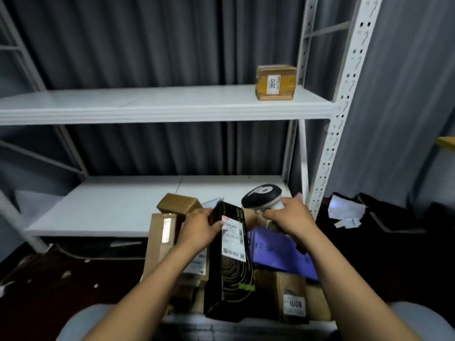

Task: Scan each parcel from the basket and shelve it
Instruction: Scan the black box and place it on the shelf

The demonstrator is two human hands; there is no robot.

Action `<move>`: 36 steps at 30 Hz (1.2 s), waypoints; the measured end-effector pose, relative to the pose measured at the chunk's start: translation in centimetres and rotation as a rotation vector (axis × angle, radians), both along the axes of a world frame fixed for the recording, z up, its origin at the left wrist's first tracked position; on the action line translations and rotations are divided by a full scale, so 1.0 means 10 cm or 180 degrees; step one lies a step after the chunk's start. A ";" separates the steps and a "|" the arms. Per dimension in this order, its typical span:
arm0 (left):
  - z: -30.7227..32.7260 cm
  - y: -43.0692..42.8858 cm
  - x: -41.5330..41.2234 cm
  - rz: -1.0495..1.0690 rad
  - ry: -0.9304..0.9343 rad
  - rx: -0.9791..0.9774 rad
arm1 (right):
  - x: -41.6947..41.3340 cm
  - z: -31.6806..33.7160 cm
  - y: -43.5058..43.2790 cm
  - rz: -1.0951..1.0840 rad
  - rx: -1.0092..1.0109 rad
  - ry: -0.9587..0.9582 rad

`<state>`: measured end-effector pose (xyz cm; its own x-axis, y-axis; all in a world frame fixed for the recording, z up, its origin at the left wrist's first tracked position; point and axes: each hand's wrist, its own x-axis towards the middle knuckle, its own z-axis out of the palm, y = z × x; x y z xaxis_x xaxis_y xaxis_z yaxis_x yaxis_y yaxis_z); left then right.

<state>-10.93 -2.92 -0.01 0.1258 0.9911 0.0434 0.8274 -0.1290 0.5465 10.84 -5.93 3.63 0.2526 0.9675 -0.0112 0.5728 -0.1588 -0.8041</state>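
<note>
My left hand grips the top end of a long black box parcel with a white shipping label, standing upright among the other parcels in the basket. My right hand grips the handle of a white and black barcode scanner, whose head sits just right of the box's top. Around the black box lie several brown cardboard parcels, a purple flat parcel and a brown box labelled 1000. The basket itself is mostly hidden by its load.
A white metal shelf unit stands ahead. Its upper shelf holds one brown taped box marked 2017 at the right end. The lower shelf lies just behind the basket. A dark heap with white papers sits right of the upright post.
</note>
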 end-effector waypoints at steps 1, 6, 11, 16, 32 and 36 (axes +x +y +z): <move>-0.13 -0.10 -0.01 -0.0022 0.0014 -0.0120 | 0.01 -0.11 -0.03 -0.0002 -0.0078 -0.0015; -0.67 -0.48 0.00 0.0117 0.0370 -0.0328 | 0.07 -0.58 -0.17 -0.0120 -0.0249 0.0188; -0.88 -0.72 0.19 0.0295 0.0749 -0.0250 | 0.06 -0.91 -0.28 -0.0218 -0.0489 0.0655; -0.89 -0.74 0.20 0.0375 0.0198 -0.0435 | -0.05 -1.05 -0.41 -0.0052 -0.0742 0.1564; -0.93 -0.87 0.04 0.0457 -0.1583 -0.0618 | -0.28 -1.25 -0.54 -0.0178 -0.0499 0.3066; -0.87 -0.92 0.04 0.0428 -0.2608 -0.0600 | -0.23 -1.11 -0.55 -0.0204 -0.0297 0.3300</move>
